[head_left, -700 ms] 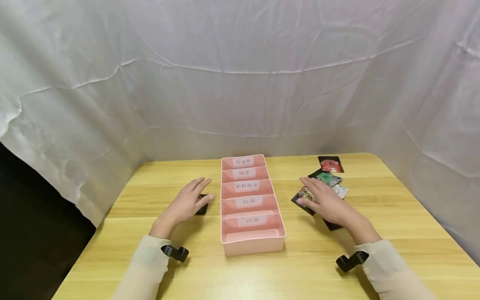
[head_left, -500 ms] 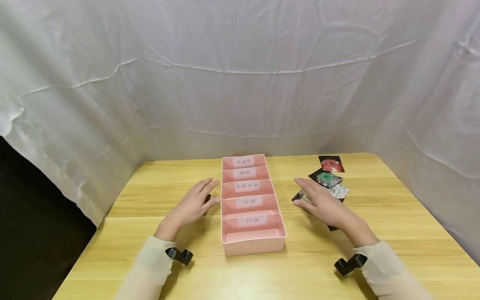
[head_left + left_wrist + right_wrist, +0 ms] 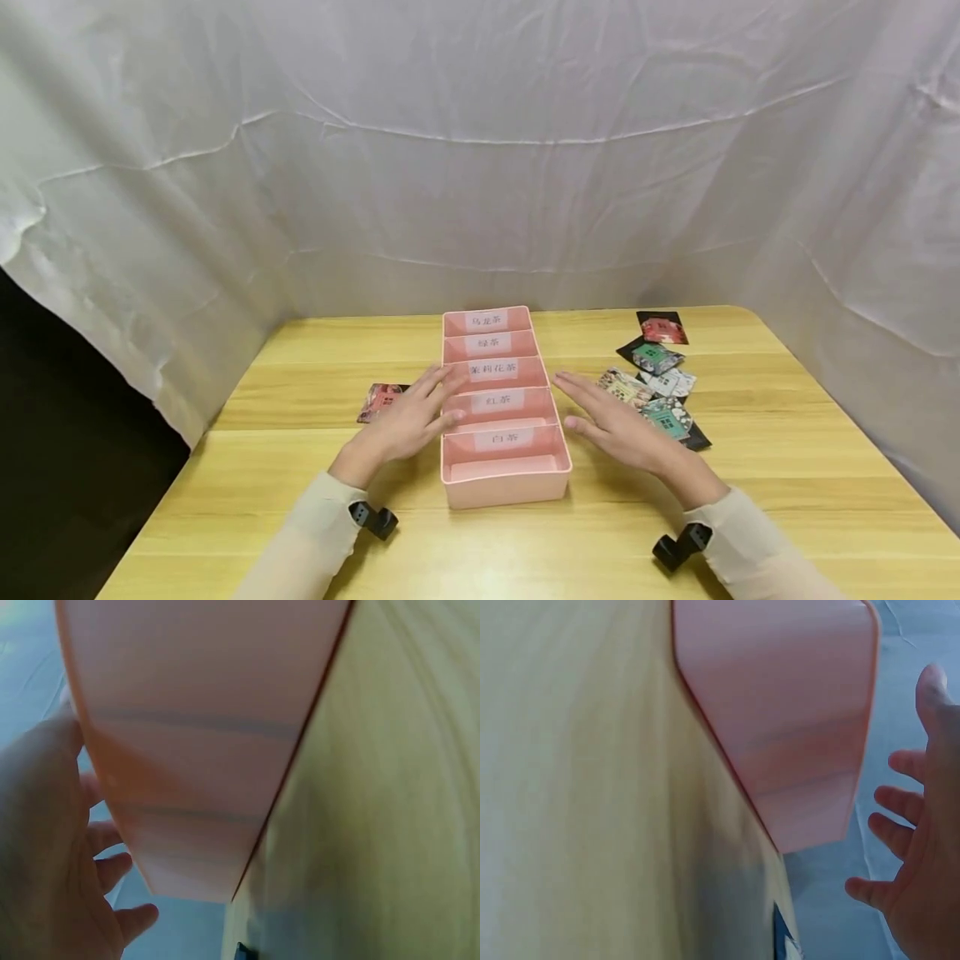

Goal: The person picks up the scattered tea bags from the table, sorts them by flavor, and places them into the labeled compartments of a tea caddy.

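Pink box (image 3: 510, 492) at centre frame, long axis running up-frame; I see the left hand (image 3: 405, 421) nearer, overlapping its left rim, right hand (image 3: 622, 429) just beside, fingers (image 3: 900, 804) spread, empty.

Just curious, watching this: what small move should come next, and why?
Probably ease the right hand inward to the pink box: a gap shows between them, while the left hand overlaps the box's opposite edge in the head view.
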The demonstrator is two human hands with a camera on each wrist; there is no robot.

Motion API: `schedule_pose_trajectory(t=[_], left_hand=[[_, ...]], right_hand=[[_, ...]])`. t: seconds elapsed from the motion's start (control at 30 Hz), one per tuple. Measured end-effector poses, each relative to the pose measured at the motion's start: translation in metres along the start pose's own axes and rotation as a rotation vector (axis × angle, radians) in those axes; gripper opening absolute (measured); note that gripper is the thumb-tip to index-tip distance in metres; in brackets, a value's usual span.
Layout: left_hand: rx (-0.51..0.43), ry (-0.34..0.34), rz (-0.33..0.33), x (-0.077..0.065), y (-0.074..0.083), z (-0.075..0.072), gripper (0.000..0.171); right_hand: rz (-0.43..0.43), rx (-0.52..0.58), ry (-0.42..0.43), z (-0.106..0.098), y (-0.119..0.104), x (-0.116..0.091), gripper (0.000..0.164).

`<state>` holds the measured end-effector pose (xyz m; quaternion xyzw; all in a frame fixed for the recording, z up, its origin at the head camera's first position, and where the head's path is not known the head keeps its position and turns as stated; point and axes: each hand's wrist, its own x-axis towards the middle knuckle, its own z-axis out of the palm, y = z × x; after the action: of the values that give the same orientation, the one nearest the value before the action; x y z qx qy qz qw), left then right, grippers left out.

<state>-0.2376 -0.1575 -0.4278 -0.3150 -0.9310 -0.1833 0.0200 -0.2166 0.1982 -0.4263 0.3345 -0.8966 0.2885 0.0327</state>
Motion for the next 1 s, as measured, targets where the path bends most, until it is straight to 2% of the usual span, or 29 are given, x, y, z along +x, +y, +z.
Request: schedule_pose_trajectory(t=[0.23, 0.73, 0.9, 1.0], left_hand=[[-0.017, 0.019, 0.031, 0.007, 0.003, 0.001, 0.065], [-0.010, -0.005, 0.068, 0.003, 0.009, 0.007, 0.069], [0.016, 0.014, 0.114, 0.002, 0.010, 0.010, 0.069], [0.026, 0.003, 0.146, 0.000, 0.010, 0.011, 0.070]], right_hand=[[-0.071, -0.013, -0.051, 0.005, -0.002, 0.001, 0.059], [-0.060, -0.137, -0.099, -0.002, -0.004, -0.010, 0.061], [-0.075, -0.196, -0.094, -0.005, -0.007, -0.016, 0.062], [-0.087, -0.222, -0.094, -0.006, -0.010, -0.021, 0.062]])
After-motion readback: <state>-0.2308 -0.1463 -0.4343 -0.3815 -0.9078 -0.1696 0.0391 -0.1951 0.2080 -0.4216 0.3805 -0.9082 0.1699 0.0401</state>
